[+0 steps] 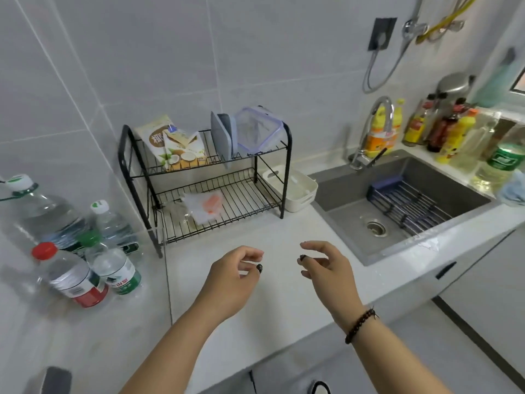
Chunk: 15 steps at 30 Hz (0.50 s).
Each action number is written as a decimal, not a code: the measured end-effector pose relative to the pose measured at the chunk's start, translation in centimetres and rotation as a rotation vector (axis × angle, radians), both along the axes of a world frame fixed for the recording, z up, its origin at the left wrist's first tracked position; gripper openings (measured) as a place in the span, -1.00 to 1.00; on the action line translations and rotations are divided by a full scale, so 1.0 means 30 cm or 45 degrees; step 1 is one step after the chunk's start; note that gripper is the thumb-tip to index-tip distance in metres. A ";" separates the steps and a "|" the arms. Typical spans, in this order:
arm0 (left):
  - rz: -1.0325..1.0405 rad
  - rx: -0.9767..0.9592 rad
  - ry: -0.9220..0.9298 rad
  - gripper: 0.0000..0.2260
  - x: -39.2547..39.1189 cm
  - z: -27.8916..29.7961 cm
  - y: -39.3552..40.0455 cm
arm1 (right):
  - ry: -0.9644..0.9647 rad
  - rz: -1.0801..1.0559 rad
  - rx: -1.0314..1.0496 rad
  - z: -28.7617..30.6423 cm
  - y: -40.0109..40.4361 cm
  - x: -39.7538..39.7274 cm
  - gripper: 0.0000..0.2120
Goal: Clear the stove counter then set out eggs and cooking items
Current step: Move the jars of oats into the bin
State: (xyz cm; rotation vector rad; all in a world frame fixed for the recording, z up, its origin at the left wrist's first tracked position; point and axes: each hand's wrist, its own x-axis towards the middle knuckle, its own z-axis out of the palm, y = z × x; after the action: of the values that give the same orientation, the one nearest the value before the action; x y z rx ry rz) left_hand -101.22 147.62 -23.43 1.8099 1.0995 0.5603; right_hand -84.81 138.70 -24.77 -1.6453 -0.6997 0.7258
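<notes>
Looking down from the head camera, I see a pale, faintly marbled counter (284, 231) running along a wall of large grey tiles (142, 52). Both hands hang over its bare middle, holding nothing. My left hand (230, 275) has its fingers loosely curled, thumb and forefinger a little apart; my right hand (326, 265) is the same, fingers relaxed and bent, with a dark bead bracelet (360, 325) on the wrist. Neither touches the counter as far as I can tell.

Behind the hands stands a black two-tier wire rack (204, 183). Its top shelf carries two snack bags (173, 145) and clear lidded containers (257, 130) set on edge; the lower shelf holds a clear packet with something orange (207, 207) inside. A white plastic tray (292, 186) sits just beside the rack, towards the sink.

To the left, four water bottles (85, 251) cluster near the wall, one with a red cap at the front. To the right, a grey sink (397, 200) is sunk into the counter, with a dark wire drainer (409, 203) inside and a curved steel tap (375, 129) behind. Bottles of oil and sauces (443, 129) line the ledge past the sink, and a steel pot lid (454, 83) stands behind them. A black wall socket (382, 34) and hoses hang above.

I see no eggs or stove from this view.
</notes>
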 end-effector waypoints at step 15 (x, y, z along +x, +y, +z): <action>-0.489 -0.065 0.020 -0.74 0.404 0.045 -0.233 | 0.094 -0.493 -0.023 0.029 -0.433 0.327 -0.79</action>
State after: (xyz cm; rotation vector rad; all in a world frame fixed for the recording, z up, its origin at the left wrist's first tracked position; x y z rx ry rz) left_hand -89.10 140.62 -22.07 1.9189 0.7404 0.2862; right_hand -75.00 125.70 -23.89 -1.6962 -0.3072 0.5098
